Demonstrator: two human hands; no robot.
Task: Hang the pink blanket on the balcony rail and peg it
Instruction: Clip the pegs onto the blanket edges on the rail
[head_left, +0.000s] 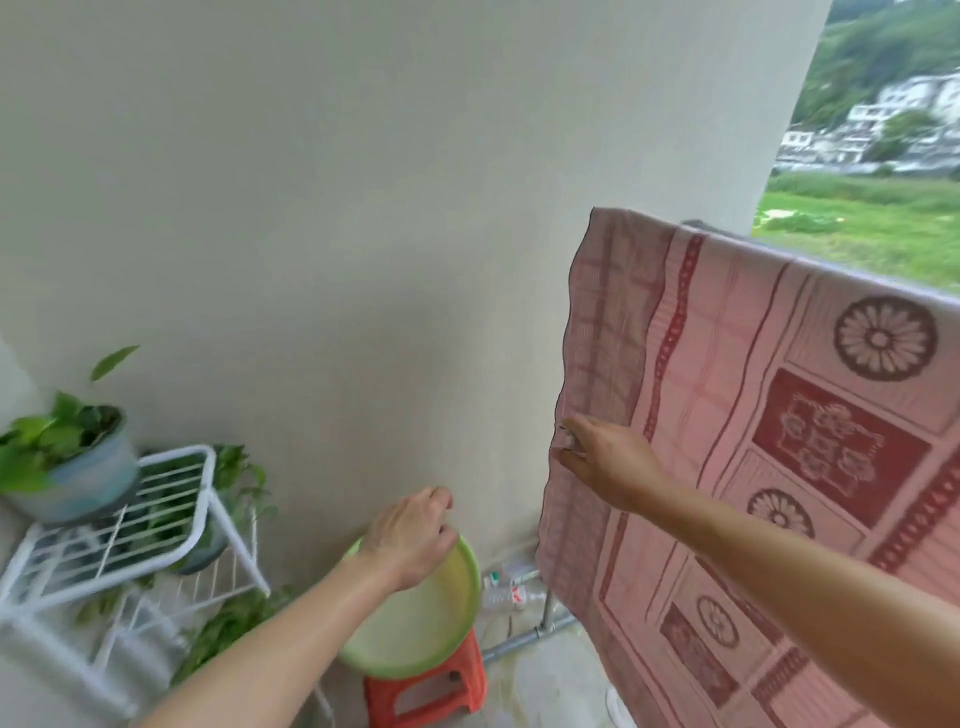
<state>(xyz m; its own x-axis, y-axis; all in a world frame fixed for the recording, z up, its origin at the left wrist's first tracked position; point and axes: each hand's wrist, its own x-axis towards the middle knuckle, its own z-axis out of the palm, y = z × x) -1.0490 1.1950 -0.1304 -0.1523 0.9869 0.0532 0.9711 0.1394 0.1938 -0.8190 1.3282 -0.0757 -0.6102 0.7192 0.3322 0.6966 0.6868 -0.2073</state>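
Green basin (415, 623) on orange stool (431, 691), L hand (410, 535) loosely curled at its rim, grip unclear | R hand (602, 462) pinching pink blanket (753, 441) side edge | blanket draped over rail (696, 225), no pegs seen | risk: tug or wind slides unpegged cloth off rail.

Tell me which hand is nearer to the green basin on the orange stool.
Left. The left hand hangs directly over the green basin at its far rim; contact is unclear. The right hand is higher and to the right, at the pink blanket edge.
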